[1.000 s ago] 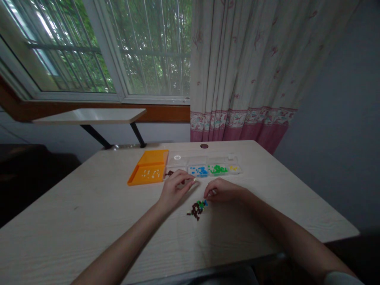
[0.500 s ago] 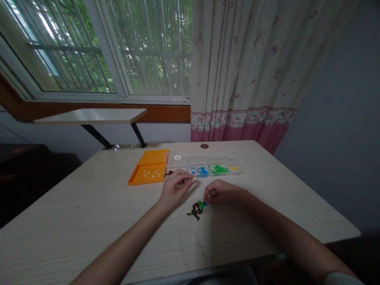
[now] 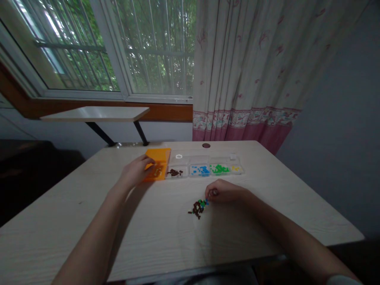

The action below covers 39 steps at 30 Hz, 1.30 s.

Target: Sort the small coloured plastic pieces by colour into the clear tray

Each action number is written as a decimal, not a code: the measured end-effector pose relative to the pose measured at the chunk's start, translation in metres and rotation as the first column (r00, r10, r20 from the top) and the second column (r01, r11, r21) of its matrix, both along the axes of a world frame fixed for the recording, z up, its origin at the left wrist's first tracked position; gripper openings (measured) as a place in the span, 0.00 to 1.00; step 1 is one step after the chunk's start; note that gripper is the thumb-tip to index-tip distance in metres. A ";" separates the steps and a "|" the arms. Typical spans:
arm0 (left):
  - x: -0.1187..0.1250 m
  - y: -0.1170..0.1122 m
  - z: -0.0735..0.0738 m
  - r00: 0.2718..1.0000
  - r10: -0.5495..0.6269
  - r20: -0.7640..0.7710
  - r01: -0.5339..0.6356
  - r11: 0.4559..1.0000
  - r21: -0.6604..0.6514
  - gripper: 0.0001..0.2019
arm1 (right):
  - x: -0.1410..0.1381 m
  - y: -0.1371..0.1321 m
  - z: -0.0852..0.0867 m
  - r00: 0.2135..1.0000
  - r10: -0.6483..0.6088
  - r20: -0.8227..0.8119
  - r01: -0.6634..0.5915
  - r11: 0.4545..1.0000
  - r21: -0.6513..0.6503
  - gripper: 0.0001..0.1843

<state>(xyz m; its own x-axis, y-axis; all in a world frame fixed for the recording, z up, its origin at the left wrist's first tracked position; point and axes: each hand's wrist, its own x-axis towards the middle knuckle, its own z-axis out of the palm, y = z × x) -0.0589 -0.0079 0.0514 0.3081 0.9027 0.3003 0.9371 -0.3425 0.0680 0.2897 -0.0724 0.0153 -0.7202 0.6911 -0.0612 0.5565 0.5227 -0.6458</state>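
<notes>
My left hand (image 3: 137, 171) is over the orange box (image 3: 158, 153), its thumb and fingers parted above small pale pieces (image 3: 158, 171) lying there. I see nothing held between those fingers. On the table, a small cluster of toy building bricks (image 3: 197, 208) in brown, green and blue lies in front of me. My right hand (image 3: 221, 191) is closed at the cluster's upper right end, fingertips pinched at a blue brick (image 3: 207, 202). The fingers partly hide that end.
Beside the orange box stands a clear divided case (image 3: 185, 176) with brown pieces (image 3: 175, 172), blue pieces (image 3: 201, 170), green pieces (image 3: 219, 169) and a few yellow pieces (image 3: 235, 168). A raised shelf (image 3: 97, 113) stands at the back left. A curtain (image 3: 237, 79) hangs behind the table.
My left hand has moved left from in front of the clear case to the orange box, uncovering the brown pieces. The pale piece at its fingertips no longer shows. My right hand stays at the cluster.
</notes>
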 end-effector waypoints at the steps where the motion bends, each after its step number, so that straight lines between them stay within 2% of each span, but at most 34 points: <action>1: -0.009 0.004 -0.003 0.999 0.037 -0.034 -0.038 0.999 -0.039 0.13 | 0.000 0.000 0.001 1.000 0.000 0.003 0.000 1.000 -0.003 0.09; 4: -0.023 0.013 -0.013 0.996 0.076 -0.054 -0.082 0.990 -0.119 0.14 | 0.000 -0.001 0.004 1.000 0.003 -0.002 -0.003 1.000 0.009 0.09; 10: -0.021 0.021 -0.032 1.000 0.014 0.015 -0.012 0.989 -0.145 0.16 | -0.002 -0.004 0.009 0.998 -0.062 -0.030 0.062 0.998 -0.011 0.08; 15: -0.014 0.016 -0.031 0.999 0.018 0.050 -0.015 0.998 -0.059 0.15 | -0.004 0.000 0.004 0.985 -0.143 -0.098 0.144 0.990 0.002 0.08; 18: 0.006 0.004 -0.022 0.994 -0.047 0.096 0.047 0.999 0.003 0.14 | -0.005 0.004 -0.003 0.974 -0.172 -0.148 0.188 0.977 0.097 0.08; 21: 0.040 -0.014 -0.015 0.967 -0.174 0.187 0.167 0.984 0.053 0.13 | -0.007 0.007 -0.007 0.954 -0.231 -0.192 0.269 0.941 0.206 0.08; 23: 0.064 -0.027 -0.014 0.923 -0.272 0.274 0.259 0.962 0.083 0.12 | -0.009 0.006 -0.008 0.937 -0.267 -0.226 0.325 0.903 0.281 0.08; 25: 0.085 -0.040 -0.015 0.858 -0.394 0.331 0.392 0.917 0.075 0.11 | -0.011 0.004 -0.009 0.924 -0.291 -0.247 0.365 0.862 0.352 0.08; 28: 0.109 -0.056 -0.018 0.778 -0.490 0.393 0.504 0.861 0.076 0.09 | -0.014 0.001 -0.010 0.917 -0.302 -0.260 0.391 0.807 0.442 0.09; 33: 0.124 -0.067 -0.022 0.749 -0.519 0.413 0.519 0.846 0.121 0.08 | -0.022 -0.004 -0.011 0.928 -0.268 -0.260 0.370 0.751 0.547 0.09; 39: 0.125 -0.068 -0.026 0.781 -0.518 0.349 0.499 0.854 0.149 0.08 | -0.025 -0.010 -0.009 0.951 -0.223 -0.215 0.309 0.743 0.594 0.09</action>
<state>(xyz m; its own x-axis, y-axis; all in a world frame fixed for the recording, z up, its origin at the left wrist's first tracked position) 0.0662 -0.0755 0.0250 0.5789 0.6285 0.5195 0.5357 -0.7734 0.3388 0.2643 -0.0820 0.0059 -0.4731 0.7124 0.5184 0.6728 0.6720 -0.3094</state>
